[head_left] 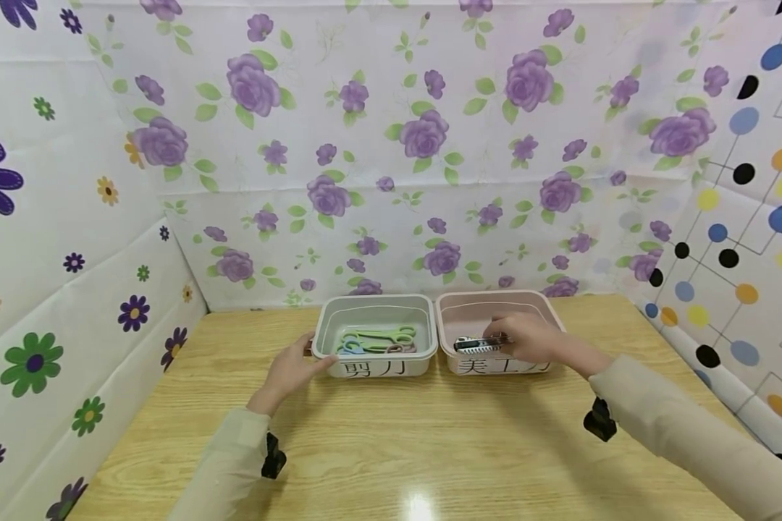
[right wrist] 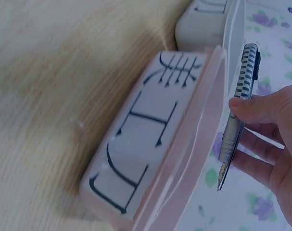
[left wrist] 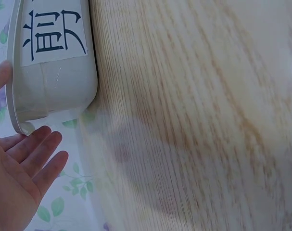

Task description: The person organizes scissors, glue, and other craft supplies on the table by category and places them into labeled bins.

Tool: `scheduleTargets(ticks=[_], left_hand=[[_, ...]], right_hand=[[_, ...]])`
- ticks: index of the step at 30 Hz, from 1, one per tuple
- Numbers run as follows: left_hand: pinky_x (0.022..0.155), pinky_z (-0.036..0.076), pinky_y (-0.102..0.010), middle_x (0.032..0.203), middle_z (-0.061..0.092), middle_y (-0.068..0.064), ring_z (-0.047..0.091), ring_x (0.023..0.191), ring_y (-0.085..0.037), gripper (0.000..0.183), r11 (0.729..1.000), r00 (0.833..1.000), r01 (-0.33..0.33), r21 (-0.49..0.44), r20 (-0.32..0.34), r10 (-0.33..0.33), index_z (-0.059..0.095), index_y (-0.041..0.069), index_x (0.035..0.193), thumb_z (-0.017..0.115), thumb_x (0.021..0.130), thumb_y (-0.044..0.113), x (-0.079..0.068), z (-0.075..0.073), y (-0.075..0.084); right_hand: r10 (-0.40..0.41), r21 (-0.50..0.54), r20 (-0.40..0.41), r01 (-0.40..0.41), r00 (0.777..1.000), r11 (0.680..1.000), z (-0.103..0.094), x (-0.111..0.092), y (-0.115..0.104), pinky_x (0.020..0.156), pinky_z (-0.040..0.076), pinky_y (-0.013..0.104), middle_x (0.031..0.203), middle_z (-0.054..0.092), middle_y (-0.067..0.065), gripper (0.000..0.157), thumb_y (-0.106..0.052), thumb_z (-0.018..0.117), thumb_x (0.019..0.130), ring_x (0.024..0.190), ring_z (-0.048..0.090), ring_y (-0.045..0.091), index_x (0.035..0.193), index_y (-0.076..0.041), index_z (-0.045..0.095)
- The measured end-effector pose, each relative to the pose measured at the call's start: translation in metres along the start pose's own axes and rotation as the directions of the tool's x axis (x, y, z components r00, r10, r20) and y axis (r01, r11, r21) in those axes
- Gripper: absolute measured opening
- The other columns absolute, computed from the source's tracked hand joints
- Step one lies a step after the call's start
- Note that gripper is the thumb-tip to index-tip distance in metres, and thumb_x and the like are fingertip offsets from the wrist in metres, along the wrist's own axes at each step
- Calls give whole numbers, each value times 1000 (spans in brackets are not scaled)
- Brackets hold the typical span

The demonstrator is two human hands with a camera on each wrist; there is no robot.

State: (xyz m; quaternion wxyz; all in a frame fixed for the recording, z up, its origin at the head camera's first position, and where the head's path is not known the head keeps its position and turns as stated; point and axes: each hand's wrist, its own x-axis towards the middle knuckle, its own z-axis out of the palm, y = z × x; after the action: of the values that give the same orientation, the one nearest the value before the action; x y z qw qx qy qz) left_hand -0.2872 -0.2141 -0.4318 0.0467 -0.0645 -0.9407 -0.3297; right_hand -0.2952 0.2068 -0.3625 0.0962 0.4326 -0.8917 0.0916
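My right hand [head_left: 524,336] pinches a utility knife [head_left: 478,344] over the front of the pink bin [head_left: 498,297]. Black and silver with a ridged grip, the knife [right wrist: 237,110] has a thin metal tip at its lower end in the right wrist view. At the left front corner of the grey-white bin [head_left: 374,300] is my left hand [head_left: 293,369]. Its thumb touches the rim and its fingers lie fairly straight beside the bin's end, as the left wrist view shows. Scissors [head_left: 381,335] with green, blue and pinkish handles lie inside that bin. The pink bin's floor is mostly hidden.
Both bins stand side by side on the wooden table [head_left: 378,441], close to the flowered back cloth [head_left: 365,145]. Each carries a white label with black characters on its front. Patterned cloths also hang at left and right.
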Motion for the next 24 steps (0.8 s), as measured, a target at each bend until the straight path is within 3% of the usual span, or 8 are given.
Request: scheduleTargets(ticks=[8,20,24], left_hand=[[85,43,-49,113,59,-13,55,103,-29,77,1000,1000,-17,-3,-2,17,40,4,135,64,78,50,1,0,-2],[85,43,-48,113,60,-13,55,103,-28,77,1000,1000,-7,-13,-4,7,40,4,135,65,78,50,1,1,-2],[85,43,-48,112,60,-12,56,102,-28,76,1000,1000,-12,-14,-11,12,40,4,134,65,78,49,1,1,-1]], right_hand=[[42,-62,21,-40,999,997,-2,-3,22,68,48,34,82,58,2,27,9,64,67,75,57,17,89,-6,69],[119,-8,57,-119,991,993,-3,-8,44,67,48,33,81,58,3,23,8,66,70,75,55,17,89,-4,70],[106,-1,55,-106,993,994,0,-6,49,63,46,29,76,57,1,25,12,64,67,70,52,14,83,-6,70]])
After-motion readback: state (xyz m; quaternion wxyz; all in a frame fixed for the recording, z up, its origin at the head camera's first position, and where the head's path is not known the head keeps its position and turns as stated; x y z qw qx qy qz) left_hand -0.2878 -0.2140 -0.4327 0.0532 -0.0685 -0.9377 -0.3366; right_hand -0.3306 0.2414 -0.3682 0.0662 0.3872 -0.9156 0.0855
